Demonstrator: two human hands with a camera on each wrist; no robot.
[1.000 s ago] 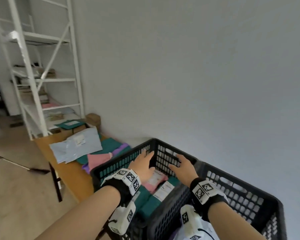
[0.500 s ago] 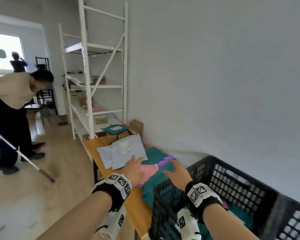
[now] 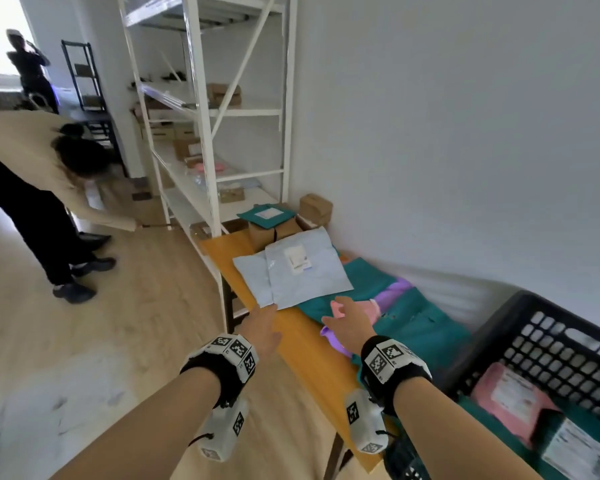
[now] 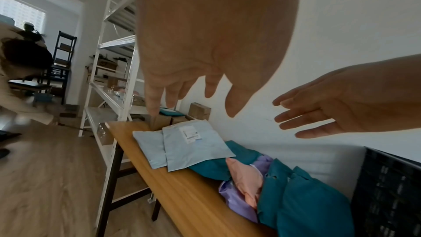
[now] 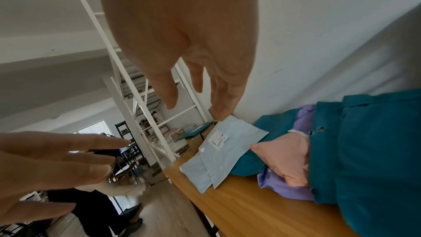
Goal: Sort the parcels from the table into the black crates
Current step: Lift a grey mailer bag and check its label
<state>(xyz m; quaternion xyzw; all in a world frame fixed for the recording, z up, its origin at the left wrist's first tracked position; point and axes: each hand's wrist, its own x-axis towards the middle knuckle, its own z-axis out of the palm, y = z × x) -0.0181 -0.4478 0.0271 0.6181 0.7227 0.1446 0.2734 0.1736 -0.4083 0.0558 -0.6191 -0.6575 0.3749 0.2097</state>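
A parcel-sorting or storage room: tall white metal shelving [image 3: 208, 109] holds cardboard boxes [image 3: 224, 93] and packets along a bare white wall. Beside it, a narrow wooden table [image 3: 302, 341] carries poly mailers in pale blue [image 3: 302, 271], teal [image 3: 420, 317], pink and lilac, some bearing printed shipping labels. A black slatted crate [image 3: 548, 348] at the table's end already contains labelled parcels. A second person [image 3: 32, 181] bends over the wood-look floor with a long-handled tool; another stands by a bright window.

Parcels [image 3: 309, 271] on table [image 3: 302, 344], crate [image 3: 548, 344] right
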